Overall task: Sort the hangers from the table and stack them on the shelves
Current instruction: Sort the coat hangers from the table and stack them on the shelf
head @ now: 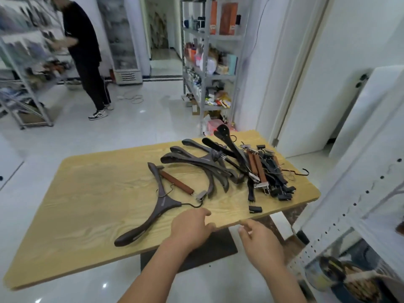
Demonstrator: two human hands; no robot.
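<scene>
A light wooden table (91, 204) carries a pile of hangers. One dark coat hanger (156, 204) lies alone near the front edge, with a brown clip hanger (178, 183) across its far arm. Further right sits a heap of dark coat hangers (196, 162) and a stack of brown and black clip hangers (262, 171). A small black clip (255, 208) lies loose by the edge. My left hand (190, 228) hovers over the table's near edge, fingers relaxed, holding nothing. Just off that edge my right hand (260, 239) is loosely curled and empty.
A white perforated shelf upright (349, 215) rises at the right, with a basket (358, 285) below it. A metal rack (207, 62) full of goods stands beyond the table. Another person (85, 57) stands at far-left shelving (26, 73). White tiled floor lies between.
</scene>
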